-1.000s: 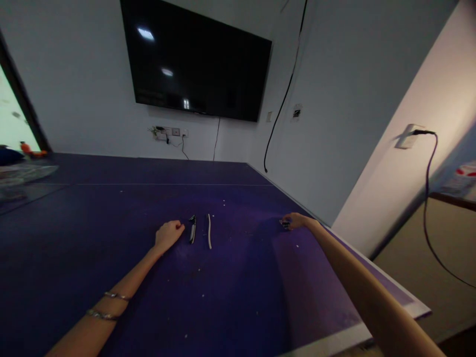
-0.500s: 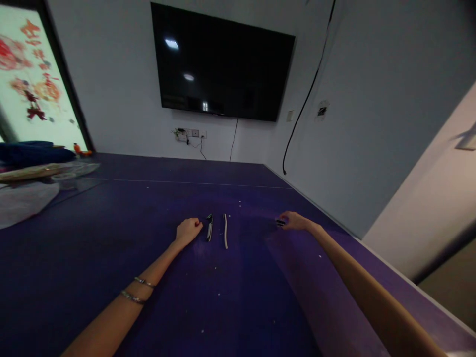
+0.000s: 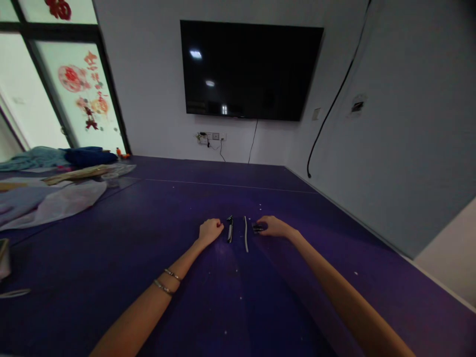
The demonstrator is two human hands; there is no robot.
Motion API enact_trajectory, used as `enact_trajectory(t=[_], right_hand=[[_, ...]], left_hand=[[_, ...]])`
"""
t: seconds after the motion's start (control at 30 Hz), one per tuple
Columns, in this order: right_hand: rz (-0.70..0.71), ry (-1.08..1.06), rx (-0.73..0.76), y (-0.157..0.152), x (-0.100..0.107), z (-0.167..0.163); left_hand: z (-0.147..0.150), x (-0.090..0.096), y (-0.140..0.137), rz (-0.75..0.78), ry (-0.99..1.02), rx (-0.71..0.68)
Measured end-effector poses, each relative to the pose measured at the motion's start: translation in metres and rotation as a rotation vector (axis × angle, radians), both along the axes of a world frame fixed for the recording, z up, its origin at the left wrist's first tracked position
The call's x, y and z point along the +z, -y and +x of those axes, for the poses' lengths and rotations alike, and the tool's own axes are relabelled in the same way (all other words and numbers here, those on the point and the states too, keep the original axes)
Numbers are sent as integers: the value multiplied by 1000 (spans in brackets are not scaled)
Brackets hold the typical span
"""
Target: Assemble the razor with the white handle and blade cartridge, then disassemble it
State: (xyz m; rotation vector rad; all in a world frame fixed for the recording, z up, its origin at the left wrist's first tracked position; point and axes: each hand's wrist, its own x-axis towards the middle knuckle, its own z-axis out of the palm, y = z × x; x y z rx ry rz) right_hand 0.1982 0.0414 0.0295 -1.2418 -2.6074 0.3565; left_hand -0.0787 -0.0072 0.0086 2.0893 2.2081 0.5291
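Observation:
My left hand (image 3: pixel 211 231) rests on the purple surface as a loose fist, and nothing shows sticking out of it. Just to its right lies what looks like a razor (image 3: pixel 230 230), dark and silver, its head pointing away from me. Beside that is a thin, pale, slightly curved stick (image 3: pixel 246 235), perhaps a toothbrush; its kind is not clear. My right hand (image 3: pixel 274 226) pinches a small dark flat piece (image 3: pixel 256 227) with a shiny edge, low over or on the surface, close to the right of the pale stick. My right fingers partly cover this piece.
The broad purple surface (image 3: pixel 156 317) carries small white specks. Plastic bags (image 3: pixel 80 198) and folded blue cloth (image 3: pixel 91 156) lie at the left. A television (image 3: pixel 253 69) hangs on the far wall, and a black cable (image 3: pixel 334 101) dangles on the right.
My right hand has moved left with the small dark piece, from well apart to close beside the pale stick. My left hand stays by the razor. The view has turned left.

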Motion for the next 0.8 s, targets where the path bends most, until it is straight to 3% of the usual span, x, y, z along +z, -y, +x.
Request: enact_trajectory(t=[0.63,0.8], right_hand=[[-55,-121,-51,0,-11,4],[37,-186,-43,11,-6,4]], left_hand=[[0,1,1,-5,-3,-25],[1,1,2,-4,-4,-27]])
